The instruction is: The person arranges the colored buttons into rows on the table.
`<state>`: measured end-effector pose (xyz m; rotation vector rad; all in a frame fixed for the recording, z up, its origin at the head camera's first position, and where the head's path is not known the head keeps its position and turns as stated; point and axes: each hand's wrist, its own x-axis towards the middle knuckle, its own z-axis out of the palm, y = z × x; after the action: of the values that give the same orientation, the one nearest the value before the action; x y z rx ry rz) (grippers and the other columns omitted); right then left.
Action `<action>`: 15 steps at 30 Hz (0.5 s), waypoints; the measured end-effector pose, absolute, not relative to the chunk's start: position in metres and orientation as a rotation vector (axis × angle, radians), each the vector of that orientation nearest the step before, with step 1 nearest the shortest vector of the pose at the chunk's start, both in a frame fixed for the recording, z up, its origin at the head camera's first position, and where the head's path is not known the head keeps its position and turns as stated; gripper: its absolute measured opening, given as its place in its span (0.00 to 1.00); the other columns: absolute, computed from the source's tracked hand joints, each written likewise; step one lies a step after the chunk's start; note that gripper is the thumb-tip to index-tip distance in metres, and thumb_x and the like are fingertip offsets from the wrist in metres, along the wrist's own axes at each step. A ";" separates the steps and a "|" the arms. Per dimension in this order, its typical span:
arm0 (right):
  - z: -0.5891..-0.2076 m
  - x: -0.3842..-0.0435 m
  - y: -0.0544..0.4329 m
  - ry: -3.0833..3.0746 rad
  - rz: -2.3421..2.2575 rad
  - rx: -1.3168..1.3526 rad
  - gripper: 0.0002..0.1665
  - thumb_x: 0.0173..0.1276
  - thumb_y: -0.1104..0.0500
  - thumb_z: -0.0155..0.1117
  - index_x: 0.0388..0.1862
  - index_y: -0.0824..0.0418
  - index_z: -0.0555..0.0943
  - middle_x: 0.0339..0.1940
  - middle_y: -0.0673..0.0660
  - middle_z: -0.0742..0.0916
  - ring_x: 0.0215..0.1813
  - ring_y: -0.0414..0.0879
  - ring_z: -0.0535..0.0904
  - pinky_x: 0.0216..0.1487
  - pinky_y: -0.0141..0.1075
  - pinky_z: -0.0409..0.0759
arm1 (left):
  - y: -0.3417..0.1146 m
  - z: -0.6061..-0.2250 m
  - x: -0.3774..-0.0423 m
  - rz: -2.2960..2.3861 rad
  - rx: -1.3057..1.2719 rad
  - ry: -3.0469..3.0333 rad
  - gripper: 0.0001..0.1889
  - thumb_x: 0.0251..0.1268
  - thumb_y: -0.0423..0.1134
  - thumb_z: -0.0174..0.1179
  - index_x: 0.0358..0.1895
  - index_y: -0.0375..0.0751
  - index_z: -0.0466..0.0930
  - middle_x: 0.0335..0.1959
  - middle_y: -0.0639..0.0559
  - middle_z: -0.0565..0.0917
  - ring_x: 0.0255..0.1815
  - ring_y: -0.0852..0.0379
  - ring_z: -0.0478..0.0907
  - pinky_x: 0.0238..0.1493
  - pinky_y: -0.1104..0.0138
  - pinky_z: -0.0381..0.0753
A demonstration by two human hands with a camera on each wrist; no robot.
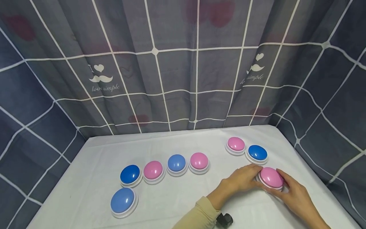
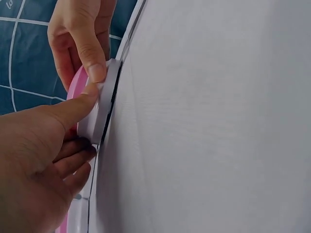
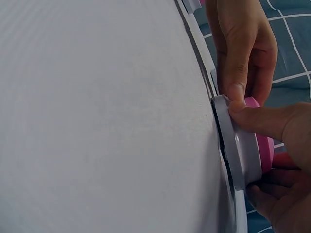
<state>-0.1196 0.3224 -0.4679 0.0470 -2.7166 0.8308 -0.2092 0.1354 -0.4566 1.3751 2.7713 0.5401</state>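
At the right of the table, both hands hold a pink push button (image 1: 271, 177) with a round white base. My left hand (image 1: 243, 179) grips its left side, and my right hand (image 1: 298, 195) grips its right side. In the left wrist view the two thumbs meet at the near side of the white base (image 2: 99, 114), with fingers around the far side. The right wrist view shows the base (image 3: 245, 150) low over the white cloth. Just behind the held button sits a dark blue button (image 1: 257, 153), with another pink button (image 1: 235, 144) behind it to the left.
On the left of the white-covered table (image 1: 160, 203) stand a light blue button (image 1: 122, 200), a dark blue button (image 1: 130, 174), a pink button (image 1: 153, 170), another light blue button (image 1: 176, 163) and another pink button (image 1: 199, 161). A grey checked curtain (image 1: 177, 73) surrounds the table.
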 end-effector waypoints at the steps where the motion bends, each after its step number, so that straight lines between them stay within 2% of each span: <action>1: -0.468 -0.120 0.322 -2.713 0.834 0.044 0.50 0.48 0.55 0.83 0.64 0.76 0.69 0.58 0.81 0.76 0.58 0.79 0.71 0.50 0.68 0.70 | 0.135 -0.457 -0.209 0.537 1.374 2.780 0.31 0.63 0.59 0.65 0.67 0.52 0.74 0.62 0.63 0.76 0.63 0.72 0.68 0.60 0.80 0.65; 6: -0.465 -0.120 0.320 -2.707 0.839 0.052 0.50 0.50 0.56 0.82 0.67 0.75 0.68 0.60 0.80 0.75 0.58 0.78 0.71 0.51 0.67 0.70 | 0.133 -0.453 -0.211 0.567 1.359 2.801 0.33 0.61 0.60 0.65 0.68 0.54 0.72 0.63 0.64 0.75 0.63 0.72 0.69 0.59 0.79 0.67; 8: -0.463 -0.121 0.319 -2.696 0.835 0.060 0.50 0.51 0.56 0.81 0.68 0.73 0.68 0.61 0.78 0.76 0.58 0.76 0.72 0.60 0.54 0.73 | 0.130 -0.450 -0.212 0.578 1.358 2.807 0.34 0.61 0.61 0.65 0.69 0.54 0.72 0.64 0.64 0.75 0.64 0.72 0.68 0.60 0.79 0.67; 9: -0.462 -0.121 0.317 -2.685 0.830 0.064 0.49 0.51 0.55 0.82 0.68 0.72 0.69 0.61 0.77 0.76 0.58 0.76 0.73 0.64 0.43 0.72 | 0.128 -0.449 -0.212 0.580 1.359 2.811 0.34 0.61 0.61 0.65 0.69 0.54 0.71 0.65 0.64 0.74 0.65 0.72 0.68 0.61 0.78 0.67; 11: -0.459 -0.121 0.315 -2.648 0.830 0.079 0.49 0.50 0.56 0.82 0.68 0.71 0.70 0.61 0.75 0.78 0.57 0.73 0.75 0.63 0.21 0.64 | 0.124 -0.446 -0.213 0.585 1.359 2.824 0.35 0.61 0.60 0.66 0.70 0.54 0.71 0.65 0.64 0.74 0.65 0.72 0.68 0.61 0.78 0.67; 13: -0.457 -0.123 0.312 -2.603 0.840 0.104 0.48 0.50 0.56 0.83 0.68 0.68 0.71 0.60 0.73 0.79 0.64 0.54 0.77 0.53 0.07 0.51 | 0.119 -0.442 -0.214 0.595 1.363 2.837 0.35 0.61 0.60 0.66 0.70 0.54 0.71 0.65 0.64 0.75 0.64 0.72 0.68 0.61 0.78 0.67; 15: -0.453 -0.125 0.308 -2.556 0.867 0.132 0.48 0.49 0.57 0.83 0.68 0.66 0.72 0.60 0.72 0.80 0.64 0.31 0.71 0.51 0.07 0.50 | 0.114 -0.438 -0.214 0.604 1.365 2.856 0.34 0.61 0.60 0.66 0.69 0.54 0.72 0.63 0.64 0.76 0.63 0.72 0.70 0.60 0.78 0.68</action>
<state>-0.1247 0.3078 -0.4531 0.1317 -2.5556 0.8675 -0.2144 0.1145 -0.4384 1.3653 2.8561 0.6041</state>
